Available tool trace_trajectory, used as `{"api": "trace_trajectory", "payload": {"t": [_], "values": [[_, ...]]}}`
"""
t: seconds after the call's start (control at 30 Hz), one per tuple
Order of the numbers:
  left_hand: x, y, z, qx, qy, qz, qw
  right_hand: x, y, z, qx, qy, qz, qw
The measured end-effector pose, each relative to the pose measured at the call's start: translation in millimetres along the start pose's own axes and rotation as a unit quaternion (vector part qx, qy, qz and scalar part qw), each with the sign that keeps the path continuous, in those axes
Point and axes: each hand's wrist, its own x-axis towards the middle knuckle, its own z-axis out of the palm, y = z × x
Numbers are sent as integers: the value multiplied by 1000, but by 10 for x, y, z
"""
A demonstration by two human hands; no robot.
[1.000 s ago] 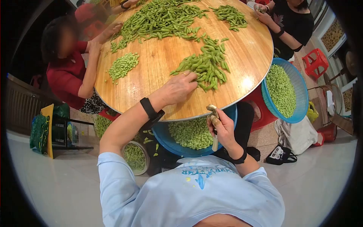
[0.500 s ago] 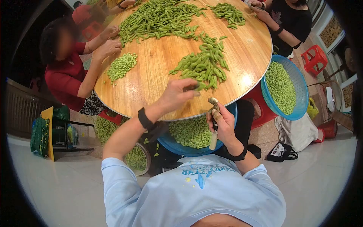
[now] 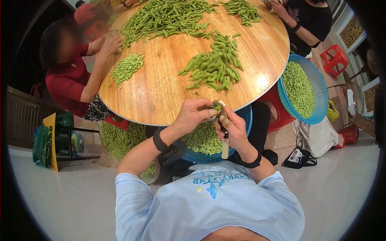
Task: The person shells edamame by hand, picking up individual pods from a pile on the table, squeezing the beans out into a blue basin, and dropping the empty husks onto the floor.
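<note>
Over the near edge of the round wooden table (image 3: 161,88), my two hands meet. My left hand (image 3: 196,115) is closed on a green soybean pod (image 3: 217,107) in a fingertip pinch. My right hand (image 3: 236,131) is wrapped round a slim tool (image 3: 225,148) with a black part and a pale lower end; its kind I cannot make out. The stained right thumb and fingertips touch or nearly touch the pod. Below both hands is a blue basin (image 3: 193,157) of shelled green beans (image 3: 204,138). Ahead on the table lies a small pile of pods (image 3: 217,66).
A large pod heap (image 3: 165,20) covers the far side, with another pile (image 3: 241,12) beside it. Shelled beans (image 3: 128,67) lie near a person in a red shirt (image 3: 68,86). A blue basket of beans (image 3: 325,94) stands right. Another person wears black (image 3: 311,24).
My left hand has come back from the pod pile towards me and now holds a pod against my right hand. My right hand keeps the tool and has barely moved.
</note>
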Motion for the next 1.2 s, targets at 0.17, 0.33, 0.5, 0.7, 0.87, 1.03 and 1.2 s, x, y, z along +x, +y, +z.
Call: {"api": "trace_trajectory", "payload": {"t": [0.17, 0.33, 0.5, 0.7, 0.87, 1.03, 1.2], "values": [[-46, -37, 34, 55, 37, 70, 995, -14, 30, -31, -29, -10, -18, 999], [-21, -10, -71, -78, -38, -54, 995, -30, -40, -18, 53, -51, 2, 997], [-18, -46, -119, -250, -127, -173, 944, -56, -112, -33, 160, -39, 90, 982], [-45, 27, -58, -5, -32, -57, 998, -52, -90, 37, 46, 28, 1, 999], [-81, -32, -29, -38, -56, -70, 995, -5, -42, 21, -88, 74, -56, 992], [-74, -47, -101, -114, -66, -161, 978, 16, -30, -41, -147, 56, -57, 986], [-125, 3, -76, -39, -69, -148, 986, 41, -41, -73, -148, 56, -22, 987]]}}
